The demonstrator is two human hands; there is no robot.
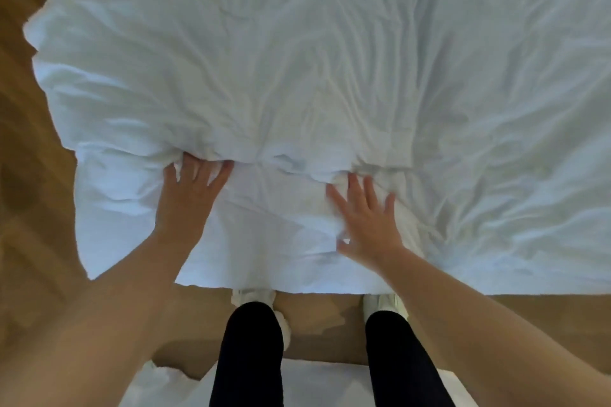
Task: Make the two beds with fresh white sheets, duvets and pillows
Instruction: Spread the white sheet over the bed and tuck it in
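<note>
One rumpled white duvet (pixel 330 59) lies spread. The left hand (pixel 188 198) and right hand (pixel 367 221) press it, straight-fingered and apart.

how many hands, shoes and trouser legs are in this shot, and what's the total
hands: 2 (left hand, right hand, both on the white bedding)
white shoes: 2
black trouser legs: 2
total: 6
</note>
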